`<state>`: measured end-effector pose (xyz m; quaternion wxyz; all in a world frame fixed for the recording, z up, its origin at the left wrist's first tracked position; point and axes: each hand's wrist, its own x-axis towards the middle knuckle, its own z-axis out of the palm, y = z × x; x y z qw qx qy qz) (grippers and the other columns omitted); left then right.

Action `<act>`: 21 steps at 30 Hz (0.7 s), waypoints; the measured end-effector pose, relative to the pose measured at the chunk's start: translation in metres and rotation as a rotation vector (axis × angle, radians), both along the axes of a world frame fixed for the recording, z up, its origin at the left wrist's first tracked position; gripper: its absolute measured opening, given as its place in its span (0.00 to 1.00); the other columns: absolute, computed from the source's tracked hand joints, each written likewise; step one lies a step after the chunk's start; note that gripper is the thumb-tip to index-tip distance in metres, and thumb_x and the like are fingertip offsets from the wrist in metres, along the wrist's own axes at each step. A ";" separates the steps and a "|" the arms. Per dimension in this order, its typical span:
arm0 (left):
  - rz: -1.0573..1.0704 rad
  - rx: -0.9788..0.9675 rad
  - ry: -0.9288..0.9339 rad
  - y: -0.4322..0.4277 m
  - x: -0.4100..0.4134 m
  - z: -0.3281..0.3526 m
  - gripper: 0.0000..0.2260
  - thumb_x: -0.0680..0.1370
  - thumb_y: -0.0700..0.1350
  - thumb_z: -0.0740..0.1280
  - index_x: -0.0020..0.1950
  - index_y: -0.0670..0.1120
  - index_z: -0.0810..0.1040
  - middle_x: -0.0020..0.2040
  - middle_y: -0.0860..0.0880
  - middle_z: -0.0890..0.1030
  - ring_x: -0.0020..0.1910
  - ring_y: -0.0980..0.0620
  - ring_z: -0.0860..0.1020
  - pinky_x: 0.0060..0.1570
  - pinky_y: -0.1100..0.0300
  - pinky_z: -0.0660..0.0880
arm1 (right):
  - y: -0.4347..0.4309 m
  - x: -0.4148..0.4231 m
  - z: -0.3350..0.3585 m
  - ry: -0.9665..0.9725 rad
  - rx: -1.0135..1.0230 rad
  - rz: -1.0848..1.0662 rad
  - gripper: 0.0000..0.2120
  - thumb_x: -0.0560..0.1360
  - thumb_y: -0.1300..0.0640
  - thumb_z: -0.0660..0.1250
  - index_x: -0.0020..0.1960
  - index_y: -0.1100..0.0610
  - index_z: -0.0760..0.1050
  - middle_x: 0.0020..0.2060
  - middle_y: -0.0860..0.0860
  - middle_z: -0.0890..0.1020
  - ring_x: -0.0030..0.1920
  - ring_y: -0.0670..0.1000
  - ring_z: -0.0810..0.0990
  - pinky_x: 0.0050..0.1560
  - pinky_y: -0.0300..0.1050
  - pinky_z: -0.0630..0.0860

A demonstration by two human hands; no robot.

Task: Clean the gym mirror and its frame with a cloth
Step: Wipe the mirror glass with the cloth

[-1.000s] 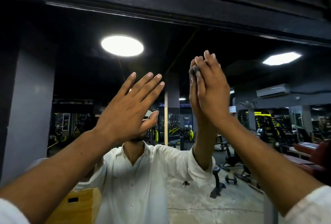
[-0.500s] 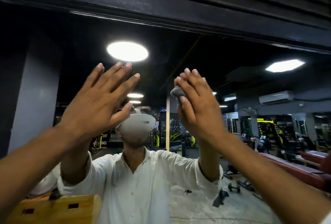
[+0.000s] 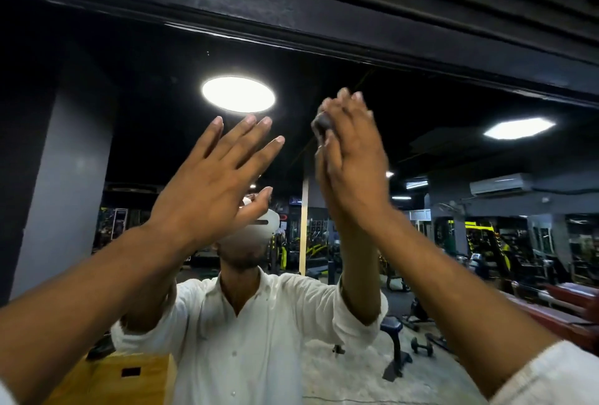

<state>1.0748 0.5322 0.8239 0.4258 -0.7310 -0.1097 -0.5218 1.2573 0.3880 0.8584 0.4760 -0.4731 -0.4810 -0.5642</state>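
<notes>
The gym mirror (image 3: pixel 146 87) fills the view, with its dark frame (image 3: pixel 291 19) running across the top. My right hand (image 3: pixel 353 165) is raised against the glass with straight fingers, pressing a small dark cloth (image 3: pixel 322 123) onto it; only a wad of the cloth shows at the thumb side. My left hand (image 3: pixel 210 184) lies flat against the mirror to the left, fingers spread and straight, holding nothing. Both hands are below the frame's top rail.
The glass reflects me in a white shirt (image 3: pixel 259 340), a yellow wooden box (image 3: pixel 107 378) at lower left, ceiling lights (image 3: pixel 238 95), and benches and dumbbells (image 3: pixel 421 344) on the gym floor at right.
My right hand with the cloth dipped down and left on the glass, then slid back up. My left hand shifted left and then back toward the right.
</notes>
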 end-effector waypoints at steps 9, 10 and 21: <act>-0.040 -0.067 -0.013 0.026 -0.046 0.019 0.33 0.84 0.62 0.49 0.88 0.49 0.54 0.87 0.47 0.54 0.87 0.49 0.50 0.84 0.41 0.50 | -0.027 0.028 -0.048 -0.163 -0.175 -0.170 0.24 0.86 0.54 0.55 0.81 0.55 0.66 0.82 0.52 0.64 0.84 0.51 0.56 0.83 0.59 0.56; -0.008 -0.067 -0.040 0.029 -0.047 0.018 0.33 0.85 0.62 0.48 0.88 0.48 0.53 0.88 0.46 0.54 0.87 0.49 0.50 0.84 0.40 0.51 | -0.026 0.029 -0.024 -0.040 -0.074 -0.135 0.24 0.86 0.53 0.54 0.81 0.55 0.67 0.82 0.52 0.65 0.84 0.51 0.57 0.83 0.59 0.56; -0.096 -0.109 -0.237 0.038 -0.051 0.009 0.33 0.83 0.58 0.52 0.86 0.43 0.60 0.86 0.44 0.59 0.86 0.47 0.56 0.83 0.40 0.53 | 0.046 -0.074 0.003 -0.354 -0.215 -0.151 0.27 0.82 0.60 0.64 0.80 0.53 0.66 0.81 0.52 0.64 0.84 0.52 0.56 0.84 0.53 0.51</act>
